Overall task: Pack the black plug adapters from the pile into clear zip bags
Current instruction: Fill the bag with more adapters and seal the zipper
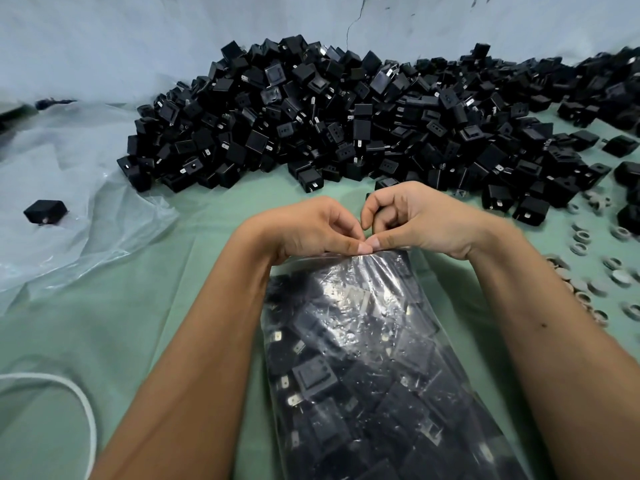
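Because the clear zip bag (363, 358) is already stuffed with black plug adapters, both hands meet at its mouth: the left hand (311, 226) and right hand (422, 223) each pinch the seal strip, thumbs tip to tip, a grip clamped on the top edge, probably to press it closed; the pile (346, 112) lies just beyond the grip on the green table (190, 306)
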The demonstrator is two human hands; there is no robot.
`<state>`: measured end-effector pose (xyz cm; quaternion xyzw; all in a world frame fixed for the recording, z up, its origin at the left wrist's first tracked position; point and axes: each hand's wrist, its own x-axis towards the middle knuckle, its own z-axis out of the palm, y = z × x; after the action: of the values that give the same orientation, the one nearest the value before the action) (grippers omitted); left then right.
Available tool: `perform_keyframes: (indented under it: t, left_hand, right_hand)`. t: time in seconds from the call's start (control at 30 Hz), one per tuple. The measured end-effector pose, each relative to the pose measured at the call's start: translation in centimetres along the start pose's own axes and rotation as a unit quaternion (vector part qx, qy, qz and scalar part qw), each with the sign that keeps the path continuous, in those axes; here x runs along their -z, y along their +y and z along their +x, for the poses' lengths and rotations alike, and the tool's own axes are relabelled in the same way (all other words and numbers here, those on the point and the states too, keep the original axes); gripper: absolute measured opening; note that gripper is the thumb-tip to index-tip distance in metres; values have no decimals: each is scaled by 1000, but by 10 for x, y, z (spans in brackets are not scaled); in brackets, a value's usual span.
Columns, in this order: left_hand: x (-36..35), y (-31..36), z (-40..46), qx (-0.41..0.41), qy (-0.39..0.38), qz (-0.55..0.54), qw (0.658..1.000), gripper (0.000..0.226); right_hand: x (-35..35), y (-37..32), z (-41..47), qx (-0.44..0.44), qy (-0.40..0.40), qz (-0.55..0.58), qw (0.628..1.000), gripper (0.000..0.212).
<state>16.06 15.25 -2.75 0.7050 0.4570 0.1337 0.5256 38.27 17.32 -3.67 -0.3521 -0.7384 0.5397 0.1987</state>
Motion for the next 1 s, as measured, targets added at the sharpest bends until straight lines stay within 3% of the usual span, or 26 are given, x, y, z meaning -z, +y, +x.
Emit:
perform_keyframes:
  t: [0.07,0.27,0.4,0.6,1.0]
  left_hand:
    - [-3,-2,0,-17,2,-16,1000,8]
    - [-5,-3,0,-48,3,-23,999,10]
    - [-4,-5,2,-47,-3,-17,999,14]
    - [-5,1,4,-46,4,13,999,10]
    - [-12,12,5,-77,33,49,995,10]
  right_hand:
    - [1,1,0,-6,2,6,1000,21]
    - [10,1,-7,-42,12,10,999,26]
    - [26,-2,-22,-81,-35,-2,996,30]
    - [24,-3,-22,-53,-12,-4,999,14]
    - [19,-1,-20,14,12,68,998,23]
